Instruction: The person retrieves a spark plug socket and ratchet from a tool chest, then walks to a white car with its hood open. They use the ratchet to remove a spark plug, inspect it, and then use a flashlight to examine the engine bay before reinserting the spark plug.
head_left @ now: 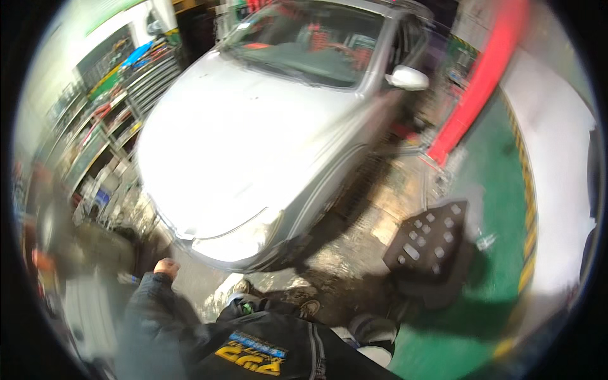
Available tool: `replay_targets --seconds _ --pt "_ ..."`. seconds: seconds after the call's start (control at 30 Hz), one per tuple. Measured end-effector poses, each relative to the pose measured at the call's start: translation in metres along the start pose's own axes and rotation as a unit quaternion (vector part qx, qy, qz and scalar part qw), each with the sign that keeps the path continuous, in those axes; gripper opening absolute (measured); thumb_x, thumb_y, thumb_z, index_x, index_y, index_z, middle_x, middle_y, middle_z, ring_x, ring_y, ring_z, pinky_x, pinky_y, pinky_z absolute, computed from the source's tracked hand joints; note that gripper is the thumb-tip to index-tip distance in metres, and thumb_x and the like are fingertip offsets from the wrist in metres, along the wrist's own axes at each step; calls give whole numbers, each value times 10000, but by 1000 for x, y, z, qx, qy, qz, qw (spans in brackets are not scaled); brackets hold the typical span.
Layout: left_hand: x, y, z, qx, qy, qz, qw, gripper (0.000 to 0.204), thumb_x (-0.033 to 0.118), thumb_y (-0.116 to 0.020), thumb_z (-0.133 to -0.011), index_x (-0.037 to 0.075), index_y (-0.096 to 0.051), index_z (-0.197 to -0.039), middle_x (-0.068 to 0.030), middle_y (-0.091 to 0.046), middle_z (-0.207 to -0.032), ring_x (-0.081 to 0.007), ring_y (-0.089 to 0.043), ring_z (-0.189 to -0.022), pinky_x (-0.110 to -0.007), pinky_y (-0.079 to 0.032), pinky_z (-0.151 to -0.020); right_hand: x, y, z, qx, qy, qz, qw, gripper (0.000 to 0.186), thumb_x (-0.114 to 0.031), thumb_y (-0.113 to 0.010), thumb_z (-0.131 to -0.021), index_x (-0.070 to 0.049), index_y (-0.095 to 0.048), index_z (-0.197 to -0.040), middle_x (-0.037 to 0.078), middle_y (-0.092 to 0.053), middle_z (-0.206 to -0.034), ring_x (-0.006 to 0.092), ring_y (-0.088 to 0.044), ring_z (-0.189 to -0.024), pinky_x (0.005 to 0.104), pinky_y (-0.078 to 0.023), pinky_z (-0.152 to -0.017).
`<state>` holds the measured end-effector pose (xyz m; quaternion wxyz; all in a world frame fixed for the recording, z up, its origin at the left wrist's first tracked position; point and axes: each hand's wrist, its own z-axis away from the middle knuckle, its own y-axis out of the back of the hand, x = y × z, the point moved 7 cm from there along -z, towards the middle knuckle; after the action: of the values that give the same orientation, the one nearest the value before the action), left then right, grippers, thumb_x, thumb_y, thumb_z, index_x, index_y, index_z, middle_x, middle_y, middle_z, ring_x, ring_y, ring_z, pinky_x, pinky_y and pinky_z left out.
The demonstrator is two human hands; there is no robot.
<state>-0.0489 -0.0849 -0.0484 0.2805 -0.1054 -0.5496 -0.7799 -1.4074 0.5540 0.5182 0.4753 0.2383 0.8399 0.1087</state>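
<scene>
My left hand (166, 268) extends from a dark sleeve at the lower left, near the front bumper of a white car (234, 133) but apart from it. Motion blurs its fingers, so their shape and anything in them cannot be made out. My right hand is out of the picture. The car faces me with its bonnet down, and one headlight (239, 239) lies just ahead of my feet. To the right, a dark angular panel with several holes (427, 240) stands over the floor.
A red lift post (481, 82) rises beside the car's mirror (407, 78). Shelves of tools and parts (104, 130) line the left. Blurred grey equipment (92, 310) stands beside my left arm. A yellow-black stripe (527, 209) edges the green floor (484, 171).
</scene>
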Motion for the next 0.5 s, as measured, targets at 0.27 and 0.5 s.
replay_targets --seconds 0.27,0.5 --pt "18 26 3 7 80 24 996 342 304 -735 -858 22 -744 -1051 -113 -752 -864 -203 -735 -747 -351 -580 -723 -114 -175 233 100 151 43 982 411 -246 -692 -941 -45 -595 -1286 83 -674 -1163 196 -656 -966 340 -536 -794" --pt "-120 68 18 -2 -44 80 996 381 331 -731 -879 42 -732 -1127 -159 -752 -1034 -301 -721 -988 -403 -557 -890 -126 -333 931 -422 -167 -144 879 439 -227 -704 -935 -49 -570 -1313 95 -672 -1188 238 -674 -1010 391 -553 -864"
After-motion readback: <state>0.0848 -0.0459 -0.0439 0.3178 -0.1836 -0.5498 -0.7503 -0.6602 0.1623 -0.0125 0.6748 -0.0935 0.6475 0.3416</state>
